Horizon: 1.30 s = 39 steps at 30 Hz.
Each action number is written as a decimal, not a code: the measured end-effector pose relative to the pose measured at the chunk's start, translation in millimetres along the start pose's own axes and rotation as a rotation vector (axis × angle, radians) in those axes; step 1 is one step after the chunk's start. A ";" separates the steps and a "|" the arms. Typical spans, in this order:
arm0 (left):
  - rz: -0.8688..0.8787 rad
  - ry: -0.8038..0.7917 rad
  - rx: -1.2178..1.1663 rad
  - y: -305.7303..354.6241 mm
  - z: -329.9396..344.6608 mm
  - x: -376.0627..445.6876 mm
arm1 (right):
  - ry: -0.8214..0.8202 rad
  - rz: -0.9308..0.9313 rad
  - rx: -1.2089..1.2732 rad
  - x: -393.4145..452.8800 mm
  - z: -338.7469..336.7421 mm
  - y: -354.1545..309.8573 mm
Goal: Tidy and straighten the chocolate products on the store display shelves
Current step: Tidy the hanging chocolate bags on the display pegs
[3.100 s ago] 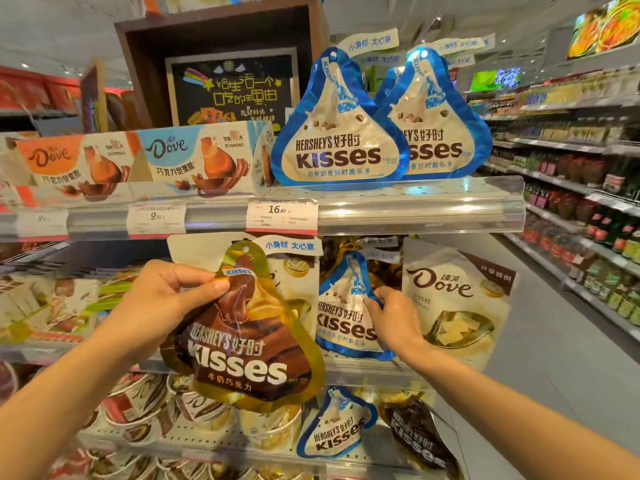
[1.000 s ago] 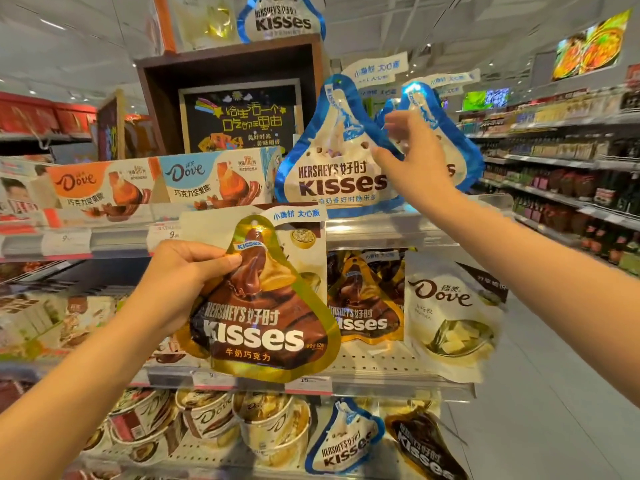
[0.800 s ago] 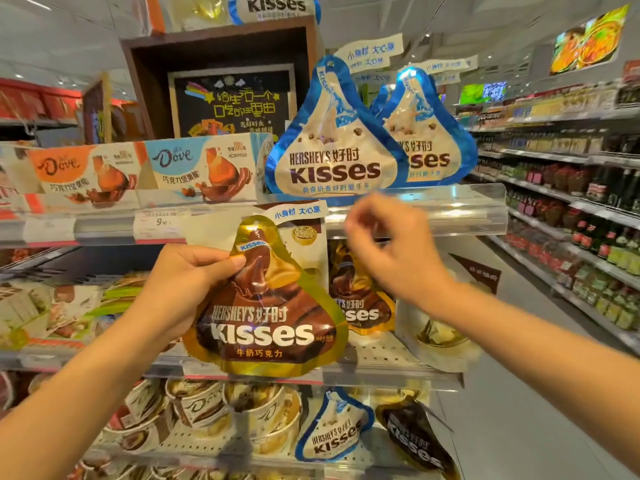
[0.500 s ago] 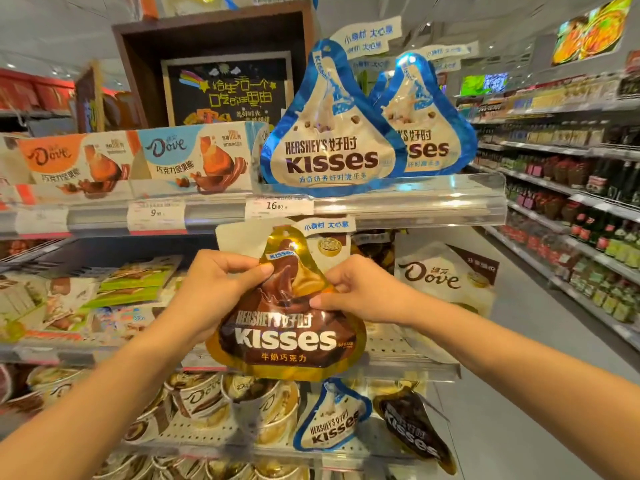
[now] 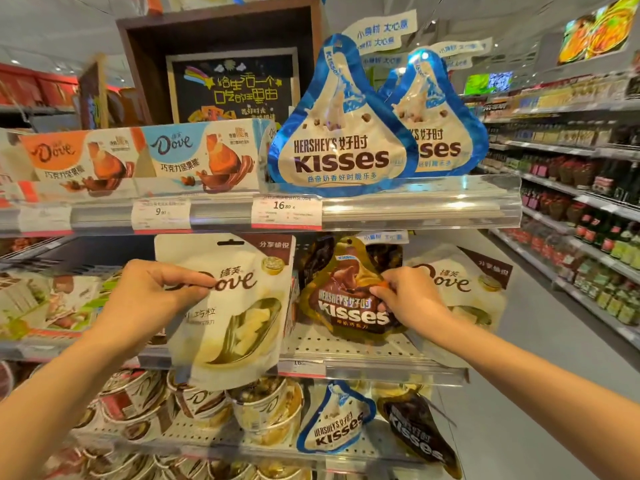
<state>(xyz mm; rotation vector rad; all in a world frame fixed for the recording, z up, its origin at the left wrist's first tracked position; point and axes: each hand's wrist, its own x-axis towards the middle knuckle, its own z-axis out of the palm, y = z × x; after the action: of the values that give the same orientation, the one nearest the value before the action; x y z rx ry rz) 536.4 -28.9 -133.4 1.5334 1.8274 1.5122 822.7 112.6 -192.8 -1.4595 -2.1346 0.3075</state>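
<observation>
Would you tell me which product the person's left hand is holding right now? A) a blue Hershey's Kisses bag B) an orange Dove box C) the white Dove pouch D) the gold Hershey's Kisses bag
C: the left hand pinches the white Dove pouch near its logo, while the right hand grips the gold Kisses bag.

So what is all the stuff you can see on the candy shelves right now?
Blue Kisses bags: two, blue and cream, top shelf, overlapping.
Dove boxes: two, orange and light blue, top shelf left.
Price tags: several, white and red, top shelf rail.
White Dove pouches: two, cream, middle shelf.
Gold Kisses bag: one, gold and brown, middle shelf.
Cups: several, cream and brown, bottom shelf.
Lower Kisses bags: two, blue and dark brown, bottom shelf.
Left hand: pinches left Dove pouch.
Right hand: grips gold Kisses bag.
</observation>
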 end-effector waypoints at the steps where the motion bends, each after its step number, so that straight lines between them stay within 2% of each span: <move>1: -0.010 -0.003 -0.003 -0.9 -0.5 -0.5 | 0.026 0.012 0.002 2.3 6.1 1.3; 5: -0.019 -0.010 -0.025 -0.2 3.4 -0.3 | 0.078 0.005 0.077 6.7 23.8 4.0; 10: 0.005 -0.010 -0.083 5.2 11.9 -0.6 | 0.030 0.023 0.007 7.9 43.2 7.6; 13: 0.017 -0.016 -0.109 7.5 17.6 -2.2 | 0.034 0.020 0.051 5.7 49.9 13.5; 17: 0.008 -0.042 -0.112 8.9 25.5 -4.9 | 0.120 -0.037 0.162 -12.8 41.8 11.3; 19: 0.008 -0.062 -0.102 8.7 29.3 -5.4 | 0.234 -0.165 0.171 -29.1 31.1 11.7; 22: 0.007 -0.086 -0.106 7.8 37.3 -6.8 | 0.593 -0.371 0.179 -52.1 14.3 24.3; 24: 0.010 -0.090 -0.128 8.0 44.4 -7.2 | 0.840 -0.273 0.299 -63.9 4.5 38.0; 27: 0.022 -0.121 -0.162 12.1 56.7 -7.1 | 0.981 -0.061 0.380 -74.2 -7.9 56.8; 29: 0.027 -0.143 -0.166 15.2 64.0 -7.6 | 0.950 0.067 0.371 -75.8 -12.7 65.5; 32: 0.013 -0.178 -0.155 15.7 72.2 -7.2 | 0.806 0.287 0.480 -69.2 -22.8 72.8; 36: -0.004 -0.208 -0.130 15.5 82.0 -6.0 | 0.503 0.319 0.817 -58.5 -26.8 77.1; 39: -0.005 -0.218 -0.121 17.2 87.6 -9.4 | 0.421 0.332 0.897 -49.9 -24.8 79.7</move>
<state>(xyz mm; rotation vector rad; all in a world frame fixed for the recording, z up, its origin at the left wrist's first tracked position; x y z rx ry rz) 616.2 5.2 -156.6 1.5666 1.5876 1.3668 913.2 95.4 -224.2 -1.1646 -1.1507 0.8584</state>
